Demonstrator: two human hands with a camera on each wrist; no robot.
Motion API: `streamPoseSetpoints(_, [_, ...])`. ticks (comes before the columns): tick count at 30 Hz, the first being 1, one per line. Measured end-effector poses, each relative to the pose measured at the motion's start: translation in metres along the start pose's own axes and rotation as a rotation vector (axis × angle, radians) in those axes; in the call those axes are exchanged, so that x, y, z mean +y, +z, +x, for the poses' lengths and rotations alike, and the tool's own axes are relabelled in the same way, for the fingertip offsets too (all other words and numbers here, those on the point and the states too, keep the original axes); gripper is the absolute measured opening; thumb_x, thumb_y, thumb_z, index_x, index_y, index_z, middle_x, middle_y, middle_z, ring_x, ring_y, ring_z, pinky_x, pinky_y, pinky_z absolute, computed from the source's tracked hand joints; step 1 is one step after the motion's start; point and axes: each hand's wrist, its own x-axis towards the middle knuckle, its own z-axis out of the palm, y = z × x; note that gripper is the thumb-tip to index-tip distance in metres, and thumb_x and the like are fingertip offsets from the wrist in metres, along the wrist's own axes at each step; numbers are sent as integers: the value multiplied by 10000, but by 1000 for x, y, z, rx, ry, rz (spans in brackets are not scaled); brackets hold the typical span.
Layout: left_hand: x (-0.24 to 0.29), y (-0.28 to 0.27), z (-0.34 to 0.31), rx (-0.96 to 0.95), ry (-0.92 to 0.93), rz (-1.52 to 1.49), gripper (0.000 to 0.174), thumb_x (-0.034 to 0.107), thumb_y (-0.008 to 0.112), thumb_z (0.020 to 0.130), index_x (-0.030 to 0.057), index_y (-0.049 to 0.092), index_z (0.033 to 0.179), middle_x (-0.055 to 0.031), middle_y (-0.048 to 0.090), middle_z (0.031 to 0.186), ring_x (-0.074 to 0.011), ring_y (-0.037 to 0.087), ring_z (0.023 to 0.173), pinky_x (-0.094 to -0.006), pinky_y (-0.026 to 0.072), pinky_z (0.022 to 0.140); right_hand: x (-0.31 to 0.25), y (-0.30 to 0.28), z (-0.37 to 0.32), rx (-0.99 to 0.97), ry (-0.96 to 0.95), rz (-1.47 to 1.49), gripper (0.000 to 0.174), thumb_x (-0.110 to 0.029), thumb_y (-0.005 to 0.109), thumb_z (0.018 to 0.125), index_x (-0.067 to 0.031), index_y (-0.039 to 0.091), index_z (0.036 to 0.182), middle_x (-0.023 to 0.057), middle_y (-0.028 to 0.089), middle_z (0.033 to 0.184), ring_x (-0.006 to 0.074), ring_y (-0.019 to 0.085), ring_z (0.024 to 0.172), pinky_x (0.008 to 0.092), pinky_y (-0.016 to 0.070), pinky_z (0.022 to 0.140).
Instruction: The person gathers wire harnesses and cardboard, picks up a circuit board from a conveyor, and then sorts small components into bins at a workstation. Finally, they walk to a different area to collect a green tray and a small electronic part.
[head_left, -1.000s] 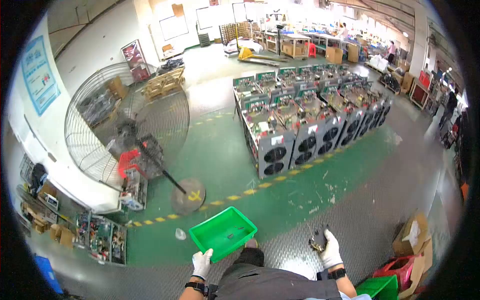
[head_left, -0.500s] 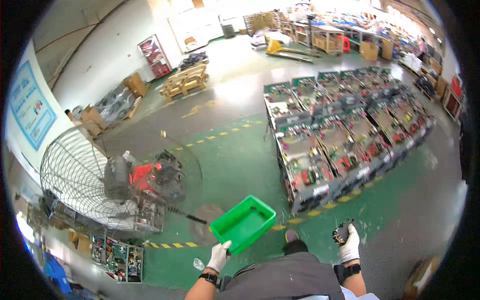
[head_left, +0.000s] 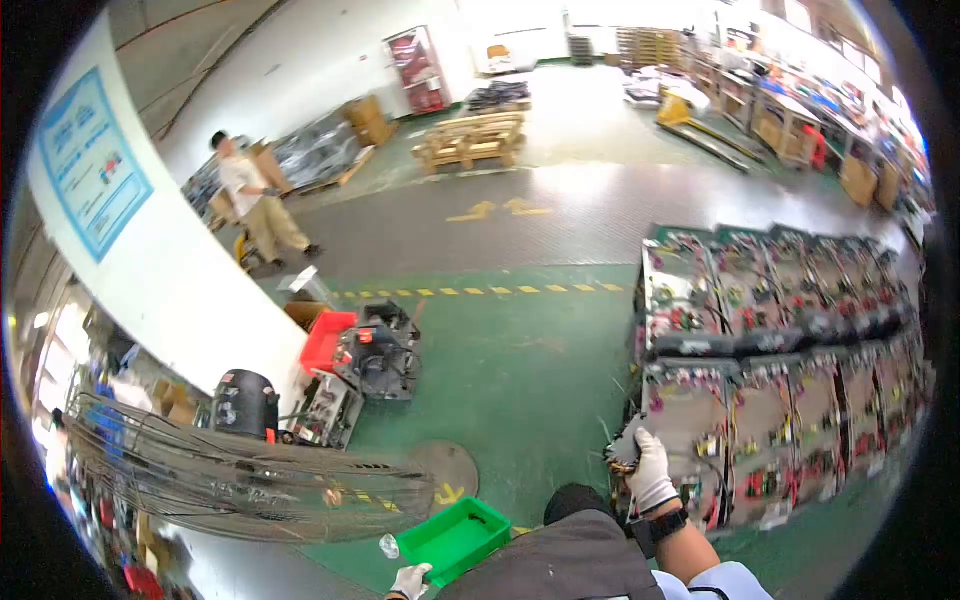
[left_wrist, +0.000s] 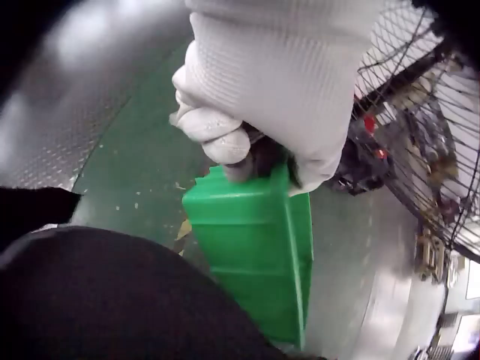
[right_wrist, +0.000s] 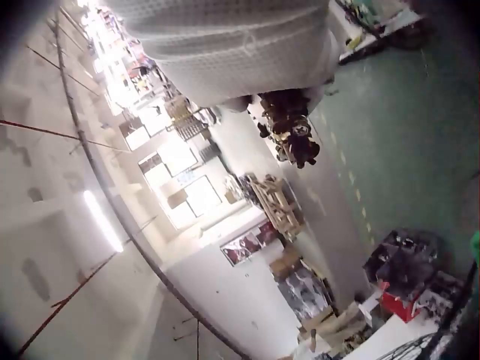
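Note:
A green plastic bin (head_left: 455, 543) hangs low in front of my body, with a small dark item at its far end. My white-gloved left hand (head_left: 411, 579) grips its near corner; the left wrist view shows the fingers curled over the rim of the bin (left_wrist: 247, 247). Out to the right, my gloved right hand (head_left: 652, 474) holds a dark, flat part with a jagged edge (head_left: 626, 447). Small brassy pieces cluster on that part (right_wrist: 291, 129) in the right wrist view, where the glove hides the rest.
Rows of open grey units with wiring (head_left: 690, 410) stand on the right, overlapped by my right hand in view. A large wire-caged fan (head_left: 250, 475) is at lower left, its round base (head_left: 445, 472) beyond the bin. A person (head_left: 255, 195) walks at far left.
The view has swung left, so the units now appear close to my right hand and the bin lower in view. A walking person has come into sight. Both hands keep their holds.

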Motion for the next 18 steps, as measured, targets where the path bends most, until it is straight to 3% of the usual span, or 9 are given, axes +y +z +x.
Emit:
streamPoseSetpoints(4, [38, 30, -35, 195, -118, 52, 325, 363, 567, 890, 59, 657, 819, -121, 600, 692, -223, 569, 641, -396, 442, 627, 12, 91, 86, -183, 121, -110, 162, -190, 571, 912, -92, 582, 1040, 48, 631, 932, 225, 631, 824, 408, 543, 738])
streamPoseSetpoints(7, [-70, 73, -2, 533, 412, 556, 285, 338, 585, 876, 72, 640, 790, -133, 582, 680, -223, 542, 600, -410, 422, 594, 23, 158, 143, -371, 290, -191, 157, -198, 573, 913, -72, 592, 1005, 58, 631, 902, 225, 631, 819, 418, 543, 732])
streamPoseSetpoints(8, [-29, 98, -17, 479, 2, 8, 220, 281, 581, 861, 78, 622, 790, -151, 583, 694, -250, 534, 600, -415, 414, 584, 26, 180, 162, -475, 355, -214, 161, -197, 569, 916, -72, 588, 1017, 59, 629, 907, 227, 631, 821, 423, 543, 732])
streamPoseSetpoints(9, [52, 123, -44, 623, -384, -560, 155, 225, 576, 847, 84, 604, 789, -169, 583, 708, -277, 526, 599, -421, 406, 574, 27, 207, 182, -579, 415, -232, 166, -196, 566, 919, -73, 583, 1029, 60, 627, 912, 230, 631, 822, 428, 543, 732])
streamPoseSetpoints(11, [56, 174, -41, 687, -362, -554, 95, 165, 576, 816, 70, 573, 807, -153, 593, 722, -274, 532, 627, -410, 406, 560, 32, 241, 219, -572, 516, -307, 177, -188, 554, 926, -73, 570, 1059, 60, 623, 942, 233, 627, 836, 433, 542, 734])
streamPoseSetpoints(13, [-9, 239, -13, 970, 83, 461, 170, 195, 614, 820, 53, 580, 732, -54, 540, 644, -150, 475, 597, -403, 380, 532, 31, 266, 252, -643, 479, -374, 185, -180, 550, 928, -75, 559, 1079, 63, 617, 967, 234, 619, 852, 440, 541, 737])
streamPoseSetpoints(15, [35, 282, 2, 997, -377, -476, 124, 190, 630, 812, 76, 608, 770, -60, 555, 654, -158, 467, 605, -396, 378, 540, 13, 287, 273, -629, 546, -458, 187, -189, 563, 923, -79, 562, 1075, 59, 616, 973, 230, 614, 865, 431, 539, 738])
streamPoseSetpoints(17, [4, 318, 42, 1355, 29, -304, 132, 213, 641, 822, 83, 618, 820, -43, 566, 675, -149, 454, 616, -377, 376, 546, -1, 307, 297, -674, 600, -525, 191, -200, 569, 922, -81, 562, 1071, 57, 617, 971, 228, 614, 862, 416, 537, 737])
streamPoseSetpoints(18, [13, 329, 50, 1072, -261, 16, 179, 179, 611, 810, 75, 621, 955, -114, 610, 812, -230, 536, 721, -422, 423, 627, 6, 308, 319, -712, 647, -491, 198, -213, 573, 919, -81, 564, 1066, 57, 620, 961, 227, 613, 850, 401, 533, 726])
